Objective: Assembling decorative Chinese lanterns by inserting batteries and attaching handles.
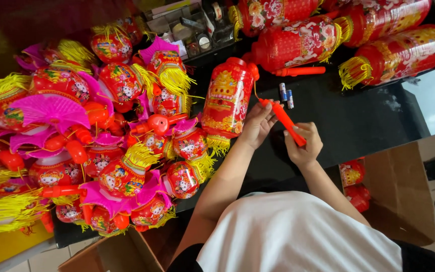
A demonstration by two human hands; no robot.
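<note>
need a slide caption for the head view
Both hands, left hand and right hand, hold a red lantern handle beside a red lantern.

We cannot see our right hand's (304,143) palm side, so its hold on the red stick (284,121) stays hidden. The top edge cuts off the long red lanterns (328,30). The small items in the grey tray (190,27) are too small to tell. Our white shirt (298,236) hides the bench (358,121) edge.
</note>
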